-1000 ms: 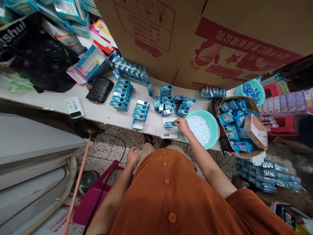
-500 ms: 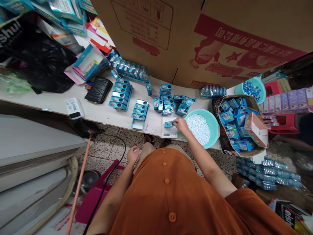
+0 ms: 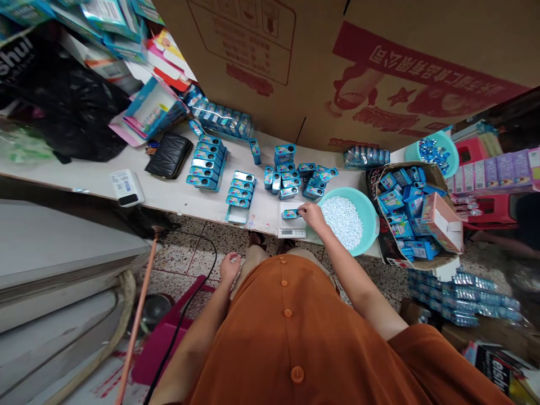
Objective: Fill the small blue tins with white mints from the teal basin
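Observation:
My right hand (image 3: 311, 216) is closed, its fingertips pinched at the right end of a small blue tin (image 3: 289, 214). That tin lies on a white digital scale (image 3: 292, 231) at the table's front edge. Whether a mint is between the fingertips is too small to tell. Beside the wrist stands a turquoise basin (image 3: 371, 225) of small white mints (image 3: 343, 220). Low by my lap hangs my left hand (image 3: 230, 266), its fingers loosely bent and apart, with nothing visible in it. Just behind the scale several blue tins (image 3: 290, 175) are grouped, some stacked.
Left of the scale, tins fill part of a blue display tray (image 3: 237, 215); another filled tray (image 3: 205, 169) stands behind. A black wallet (image 3: 170, 156) and a white device (image 3: 126, 187) lie farther left. A carton (image 3: 386, 247) of blue packs is at right. Large cardboard boxes (image 3: 312, 73) line the back.
The view has shifted very slightly. Both hands, the tin and the scale otherwise look the same.

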{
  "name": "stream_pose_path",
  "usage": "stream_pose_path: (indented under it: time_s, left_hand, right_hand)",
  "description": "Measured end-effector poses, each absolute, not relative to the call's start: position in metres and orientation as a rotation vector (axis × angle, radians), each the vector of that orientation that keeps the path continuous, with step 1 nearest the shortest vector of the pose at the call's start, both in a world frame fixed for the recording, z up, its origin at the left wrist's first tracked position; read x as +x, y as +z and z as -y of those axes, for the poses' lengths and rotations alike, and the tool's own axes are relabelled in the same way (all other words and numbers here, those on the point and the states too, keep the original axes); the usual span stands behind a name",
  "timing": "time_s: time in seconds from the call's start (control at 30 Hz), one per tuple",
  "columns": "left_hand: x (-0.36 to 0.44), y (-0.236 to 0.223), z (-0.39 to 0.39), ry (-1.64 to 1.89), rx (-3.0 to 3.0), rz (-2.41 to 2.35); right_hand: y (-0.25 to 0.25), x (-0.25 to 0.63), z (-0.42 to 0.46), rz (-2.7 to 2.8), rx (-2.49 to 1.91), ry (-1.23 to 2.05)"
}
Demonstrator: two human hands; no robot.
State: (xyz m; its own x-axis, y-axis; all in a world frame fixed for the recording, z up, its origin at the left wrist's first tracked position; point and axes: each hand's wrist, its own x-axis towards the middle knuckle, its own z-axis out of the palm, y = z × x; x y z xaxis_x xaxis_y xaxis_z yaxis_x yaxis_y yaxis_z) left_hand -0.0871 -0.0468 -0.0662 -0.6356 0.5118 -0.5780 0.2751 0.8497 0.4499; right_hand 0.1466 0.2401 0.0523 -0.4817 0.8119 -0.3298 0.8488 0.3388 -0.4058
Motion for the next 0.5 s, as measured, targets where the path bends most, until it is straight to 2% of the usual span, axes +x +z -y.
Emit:
stream_pose_path:
  time_s: [0.5]
  left_hand:
    - [-0.0856, -0.0736, 0.0486, 0.430, 0.591, -2.284]
  right_hand:
    - [0.0518, 0.1544, -0.2370, -2.562, 1.570, -0.891]
